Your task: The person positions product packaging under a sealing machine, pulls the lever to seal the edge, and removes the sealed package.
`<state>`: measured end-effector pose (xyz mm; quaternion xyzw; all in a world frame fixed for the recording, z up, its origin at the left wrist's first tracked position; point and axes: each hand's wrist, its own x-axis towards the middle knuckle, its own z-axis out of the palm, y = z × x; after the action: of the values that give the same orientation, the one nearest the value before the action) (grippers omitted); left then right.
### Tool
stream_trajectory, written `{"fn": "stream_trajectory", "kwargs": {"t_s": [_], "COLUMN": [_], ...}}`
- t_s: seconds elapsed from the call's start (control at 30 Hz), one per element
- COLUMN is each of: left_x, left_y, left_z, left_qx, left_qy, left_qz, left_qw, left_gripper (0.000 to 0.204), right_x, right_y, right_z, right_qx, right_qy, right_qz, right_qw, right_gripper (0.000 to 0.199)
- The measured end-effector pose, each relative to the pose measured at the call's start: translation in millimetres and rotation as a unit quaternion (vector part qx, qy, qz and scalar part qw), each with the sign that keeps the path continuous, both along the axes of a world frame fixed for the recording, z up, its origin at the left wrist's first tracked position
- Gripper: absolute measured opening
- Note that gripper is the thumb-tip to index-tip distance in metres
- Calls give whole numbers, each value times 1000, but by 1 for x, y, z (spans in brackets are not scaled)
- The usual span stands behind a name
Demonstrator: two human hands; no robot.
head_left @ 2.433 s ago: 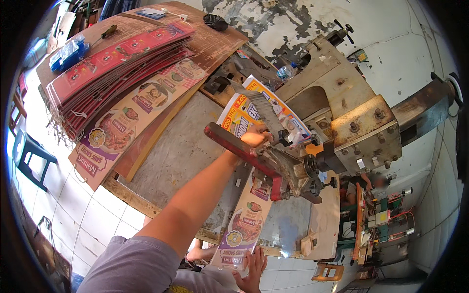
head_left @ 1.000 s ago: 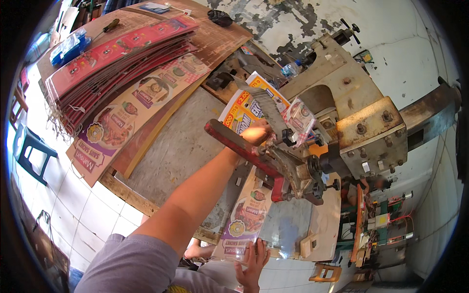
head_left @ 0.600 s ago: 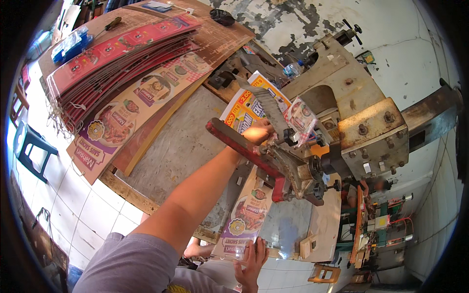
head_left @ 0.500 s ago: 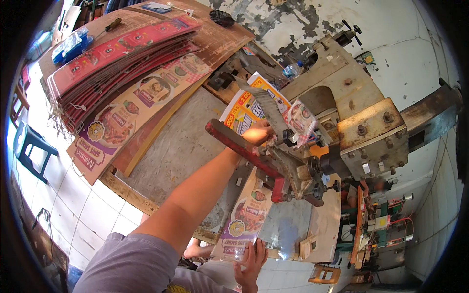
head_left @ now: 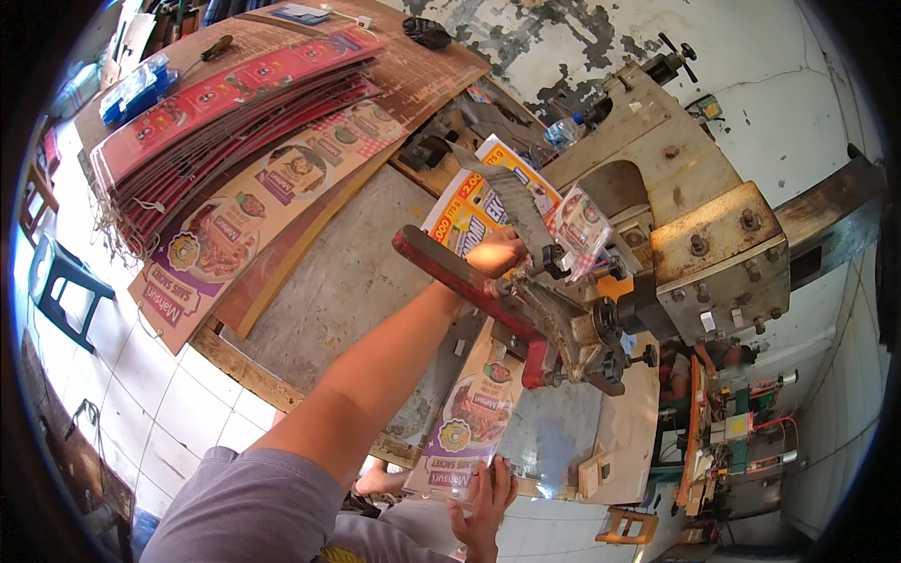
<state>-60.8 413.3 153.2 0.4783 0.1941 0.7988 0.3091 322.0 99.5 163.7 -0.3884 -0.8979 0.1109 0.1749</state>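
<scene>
My left hand (head_left: 495,251) reaches past the red lever (head_left: 460,281) of a metal press (head_left: 694,235). Its fingers are curled in beside the press head, next to yellow-and-orange printed sheets (head_left: 465,211); what they hold, if anything, is hidden. A small clear packet with printing (head_left: 582,230) hangs close to that hand. Under the press lies a long printed strip (head_left: 474,403) showing food pictures on a purple and tan ground. At its near end rests my right hand (head_left: 483,507), fingers stretched over the strip's edge and thumb apart.
At the left, a thick stack of red printed strips (head_left: 235,89) with cords lies on the brown table (head_left: 427,70), beside a tan printed strip (head_left: 225,225). A screwdriver (head_left: 218,47) and blue packs (head_left: 141,89) sit beyond. A dark stool (head_left: 70,291) stands on the tiled floor.
</scene>
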Motion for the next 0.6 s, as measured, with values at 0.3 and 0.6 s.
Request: {"fn": "stream_trajectory", "kwargs": {"t_s": [0.3,0.6], "left_x": [8,7], "left_y": [5,32], "left_z": [5,-21], "left_qx": [-192,-195], "left_qy": [-120,-136], "left_qz": [-60,1], "left_qw": [972,971], "left_gripper": [21,25], "right_x": [-2,-7], "right_y": [29,53], "right_z": [22,24], "right_qx": [15,43], "right_qy": [-70,-31], "right_qz": [28,74], "right_qw": [997,996], "right_gripper": [85,96]}}
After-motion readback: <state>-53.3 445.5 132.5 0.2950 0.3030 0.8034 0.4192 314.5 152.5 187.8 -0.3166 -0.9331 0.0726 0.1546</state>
